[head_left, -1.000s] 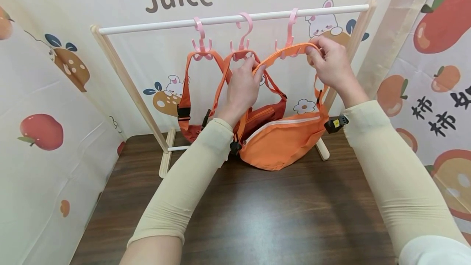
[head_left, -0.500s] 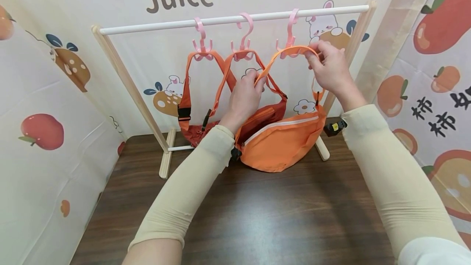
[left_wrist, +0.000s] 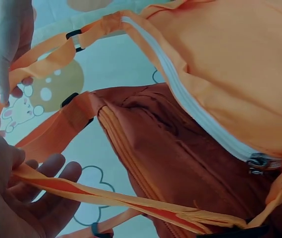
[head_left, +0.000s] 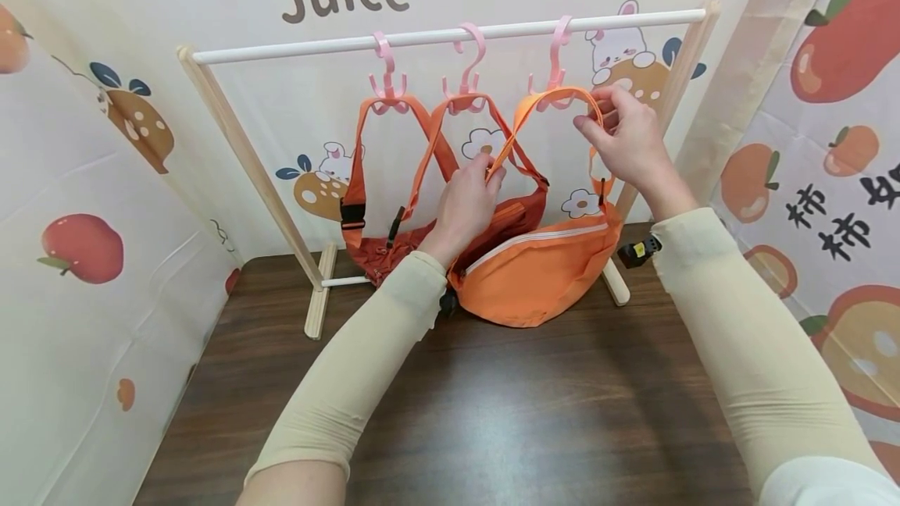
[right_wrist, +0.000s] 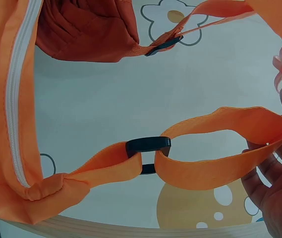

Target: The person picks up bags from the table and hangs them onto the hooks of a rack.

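Observation:
A bright orange waist bag [head_left: 537, 276] with a white zipper hangs low at the right of the rack, its strap [head_left: 562, 92] looped over the right pink hook [head_left: 555, 61]. My left hand [head_left: 467, 197] pinches the strap's left side between thumb and fingers, as the left wrist view also shows with the strap [left_wrist: 106, 196] stretched away. My right hand [head_left: 629, 131] holds the strap's right side just below the hook. In the right wrist view, that side runs doubled through a black slider [right_wrist: 148, 145] to the bag's zipped end.
Two darker orange-red bags [head_left: 383, 256] hang by their straps from the left pink hook [head_left: 385, 69] and middle pink hook [head_left: 467, 61]. All hooks hang on the rack's white rod [head_left: 295, 50]. Wooden posts [head_left: 239, 155] stand on a dark wooden table [head_left: 492, 412].
My left hand has moved down along the strap, and my right hand has lowered slightly. The strap, earlier stretched nearly flat across the hook, now arches over it with both sides dropping.

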`<state>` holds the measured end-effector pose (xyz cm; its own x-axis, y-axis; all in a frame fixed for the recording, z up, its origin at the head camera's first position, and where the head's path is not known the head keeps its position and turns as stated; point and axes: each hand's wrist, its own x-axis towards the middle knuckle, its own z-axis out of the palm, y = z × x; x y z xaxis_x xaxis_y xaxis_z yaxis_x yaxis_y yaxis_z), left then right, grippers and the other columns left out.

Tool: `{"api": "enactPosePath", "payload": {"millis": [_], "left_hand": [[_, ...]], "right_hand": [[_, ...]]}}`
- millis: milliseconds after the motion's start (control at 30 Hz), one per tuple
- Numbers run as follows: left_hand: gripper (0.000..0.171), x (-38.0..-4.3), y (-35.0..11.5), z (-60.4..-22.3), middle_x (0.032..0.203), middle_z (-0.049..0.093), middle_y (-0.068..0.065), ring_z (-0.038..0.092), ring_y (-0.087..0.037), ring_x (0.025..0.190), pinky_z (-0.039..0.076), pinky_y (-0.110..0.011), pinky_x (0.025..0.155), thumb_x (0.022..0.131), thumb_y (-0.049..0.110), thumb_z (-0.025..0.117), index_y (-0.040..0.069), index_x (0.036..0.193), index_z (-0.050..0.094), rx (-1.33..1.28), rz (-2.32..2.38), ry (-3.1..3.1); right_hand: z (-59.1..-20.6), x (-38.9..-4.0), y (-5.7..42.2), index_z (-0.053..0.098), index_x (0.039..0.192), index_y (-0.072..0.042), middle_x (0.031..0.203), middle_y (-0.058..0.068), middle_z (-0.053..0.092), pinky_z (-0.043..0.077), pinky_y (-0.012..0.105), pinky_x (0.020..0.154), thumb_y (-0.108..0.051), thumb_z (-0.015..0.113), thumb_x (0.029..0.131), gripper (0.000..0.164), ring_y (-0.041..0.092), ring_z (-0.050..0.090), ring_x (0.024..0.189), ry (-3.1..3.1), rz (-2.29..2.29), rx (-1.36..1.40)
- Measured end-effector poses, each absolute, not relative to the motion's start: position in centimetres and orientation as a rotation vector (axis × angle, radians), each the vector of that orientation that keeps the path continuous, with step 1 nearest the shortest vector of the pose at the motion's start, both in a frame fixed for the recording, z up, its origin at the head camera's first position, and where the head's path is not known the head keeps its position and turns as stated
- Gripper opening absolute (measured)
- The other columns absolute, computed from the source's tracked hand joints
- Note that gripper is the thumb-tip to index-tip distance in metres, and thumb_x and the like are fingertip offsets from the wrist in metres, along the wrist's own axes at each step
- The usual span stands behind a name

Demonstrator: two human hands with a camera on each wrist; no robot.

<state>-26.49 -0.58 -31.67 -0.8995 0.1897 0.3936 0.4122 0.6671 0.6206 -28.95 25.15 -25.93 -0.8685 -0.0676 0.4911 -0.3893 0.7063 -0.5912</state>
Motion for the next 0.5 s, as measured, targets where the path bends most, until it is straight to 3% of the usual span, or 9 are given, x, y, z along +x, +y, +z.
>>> {"api": "enactPosePath", "payload": {"millis": [300, 500], "left_hand": [[0.035, -26.0, -0.8, -32.6, 0.091, 0.069, -0.001, 0.062, -0.016, 0.067, 0.051, -0.031, 0.061, 0.109, 0.033, 0.063, 0.011, 0.136, 0.06, -0.49, -1.046, -2.64], [0.038, -25.6, -1.1, -33.4, 0.102, 0.072, -0.002, 0.062, -0.015, 0.07, 0.051, -0.032, 0.064, 0.107, 0.032, 0.066, 0.01, 0.138, 0.059, -0.508, -1.037, -2.628]], "right_hand": [[-26.4, -28.8, 25.2, 0.051, 0.15, -0.012, 0.126, 0.011, 0.066, 0.056, 0.037, 0.088, -0.039, 0.069, 0.103, 0.057, 0.026, 0.064, 0.108, -2.506, 1.014, 0.347], [-26.5, -28.6, 25.3, 0.046, 0.154, -0.013, 0.136, 0.013, 0.064, 0.055, 0.053, 0.097, -0.042, 0.07, 0.102, 0.064, 0.03, 0.063, 0.118, -2.512, 1.052, 0.351]]}}
